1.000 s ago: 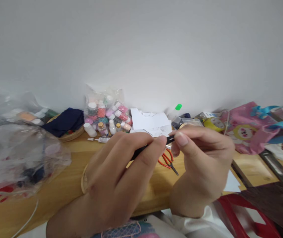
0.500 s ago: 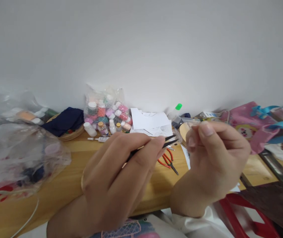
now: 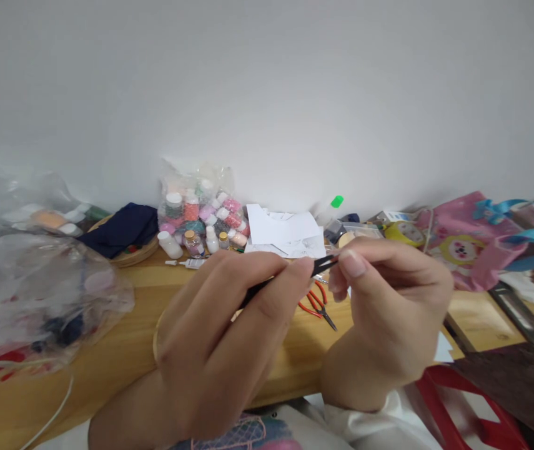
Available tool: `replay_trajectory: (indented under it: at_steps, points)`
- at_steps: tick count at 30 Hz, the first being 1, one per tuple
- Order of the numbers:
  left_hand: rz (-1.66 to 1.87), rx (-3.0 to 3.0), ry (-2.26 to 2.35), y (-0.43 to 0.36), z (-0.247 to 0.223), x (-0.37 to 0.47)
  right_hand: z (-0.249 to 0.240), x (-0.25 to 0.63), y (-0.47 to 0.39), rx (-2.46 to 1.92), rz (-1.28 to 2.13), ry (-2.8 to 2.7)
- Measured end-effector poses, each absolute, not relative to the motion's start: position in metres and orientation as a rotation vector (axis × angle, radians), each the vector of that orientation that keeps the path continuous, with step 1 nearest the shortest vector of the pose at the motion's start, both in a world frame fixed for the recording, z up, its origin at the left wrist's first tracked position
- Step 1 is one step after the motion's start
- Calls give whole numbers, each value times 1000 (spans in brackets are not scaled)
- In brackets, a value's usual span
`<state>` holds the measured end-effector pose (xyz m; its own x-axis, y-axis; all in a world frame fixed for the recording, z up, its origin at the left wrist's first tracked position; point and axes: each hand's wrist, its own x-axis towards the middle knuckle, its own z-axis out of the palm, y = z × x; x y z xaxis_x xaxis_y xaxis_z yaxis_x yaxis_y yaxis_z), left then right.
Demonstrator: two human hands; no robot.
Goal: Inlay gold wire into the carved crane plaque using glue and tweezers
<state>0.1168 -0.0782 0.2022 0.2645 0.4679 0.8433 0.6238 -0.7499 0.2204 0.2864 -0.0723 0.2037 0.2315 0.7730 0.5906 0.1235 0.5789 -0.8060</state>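
My left hand (image 3: 229,337) is closed around a pair of black tweezers (image 3: 323,265), thumb and index finger pressing the arms together. The tweezer tips point right and meet the pinched fingertips of my right hand (image 3: 388,300). Whatever lies between that thumb and index finger is too small or too hidden to name. Behind and below the tweezers, red-handled pliers (image 3: 319,306) lie on the wooden table (image 3: 145,331).
A clear bag of small jars (image 3: 201,206) and white paper sheets (image 3: 285,228) stand by the wall. To the left lie plastic bags (image 3: 84,300) and dark blue cloth (image 3: 126,228). At the right are a pink bag (image 3: 458,231) and a red stool-like frame (image 3: 473,412).
My right hand has moved left to the tweezer tips, which are now closer together. My left hand has stayed nearly in place. A yellow object at the right has come into fuller view.
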Motion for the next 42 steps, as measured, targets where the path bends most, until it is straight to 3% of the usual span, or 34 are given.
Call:
replay_trajectory:
  at_steps: [36,42]
  points:
    - [-1491,-2426,-927,-80,207,115,210,281,-75,-967,448,-1053]
    - [-1428,-2448,-946,-69,175,123,213,280,-76,-921,447,-1022]
